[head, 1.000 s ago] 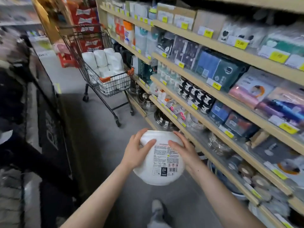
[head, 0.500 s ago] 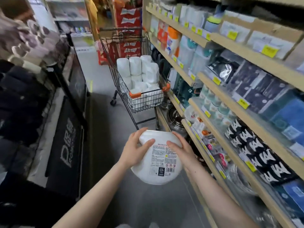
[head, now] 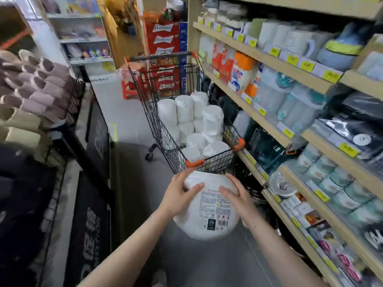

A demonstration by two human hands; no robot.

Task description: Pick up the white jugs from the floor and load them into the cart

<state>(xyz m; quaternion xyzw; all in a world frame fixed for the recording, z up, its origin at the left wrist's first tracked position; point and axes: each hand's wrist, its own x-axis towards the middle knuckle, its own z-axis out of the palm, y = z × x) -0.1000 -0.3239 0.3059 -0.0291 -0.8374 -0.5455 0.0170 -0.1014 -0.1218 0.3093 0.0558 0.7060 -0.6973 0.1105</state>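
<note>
I carry one white jug (head: 207,222) in front of me, its printed label facing up. My left hand (head: 179,193) grips its left side and my right hand (head: 236,196) grips its right side, fingers curved over the top. Just beyond it stands the black wire cart (head: 215,162) with orange corner caps, its near end almost touching the jug. Several white jugs (head: 184,108) are stacked inside the cart basket.
Wooden shelves (head: 269,125) full of packaged goods line the right side, close to the cart. A low dark display (head: 97,129) and rolled items (head: 33,90) run along the left. Grey floor (head: 128,125) stretches between them; red cartons (head: 165,65) stand behind the cart.
The cart has come much closer and now sits right in front of the jug. Both hands keep the same hold on the jug.
</note>
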